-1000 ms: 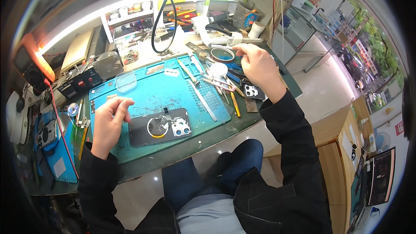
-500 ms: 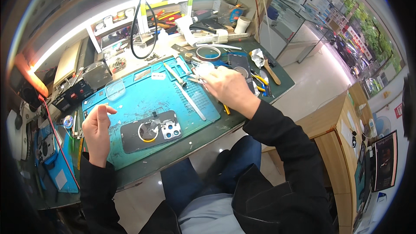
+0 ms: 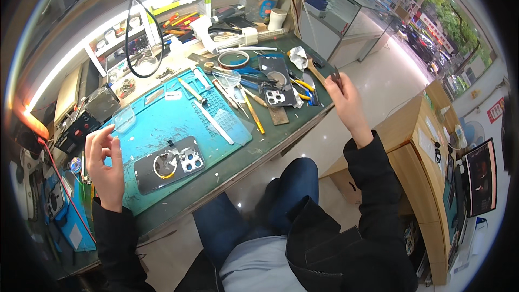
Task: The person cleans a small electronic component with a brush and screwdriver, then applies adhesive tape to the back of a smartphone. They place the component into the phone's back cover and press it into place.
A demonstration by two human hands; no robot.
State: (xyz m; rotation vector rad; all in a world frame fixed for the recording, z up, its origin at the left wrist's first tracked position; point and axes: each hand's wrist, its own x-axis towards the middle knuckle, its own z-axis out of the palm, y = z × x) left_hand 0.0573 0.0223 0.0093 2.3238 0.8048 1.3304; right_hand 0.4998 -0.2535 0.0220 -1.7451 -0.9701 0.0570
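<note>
My left hand (image 3: 106, 170) hovers at the left edge of the blue repair mat (image 3: 162, 111), its fingers loosely bent and apart, with nothing visible in them. Beside it on the mat lies a dark phone back panel (image 3: 146, 176) with a ring-shaped cutout and a camera frame. My right hand (image 3: 347, 103) is raised past the bench's right edge, closed on a small dark narrow tool (image 3: 336, 78) whose kind I cannot make out. Left of that hand lie a second phone back (image 3: 270, 65), yellow-handled pliers (image 3: 303, 96) and a wooden-handled brush (image 3: 316, 70).
A clear plastic box (image 3: 124, 120) sits at the mat's left. Along the mat's right side are a white stick-like tool (image 3: 214, 124), a knife-like tool (image 3: 192, 91) and a tape roll (image 3: 233, 59). A black cable (image 3: 127, 48) hangs over the bench's back.
My right hand has left the tools beside the mat and moved right, now holding a dark tool. My left hand's fingers have spread somewhat. The view has shifted right.
</note>
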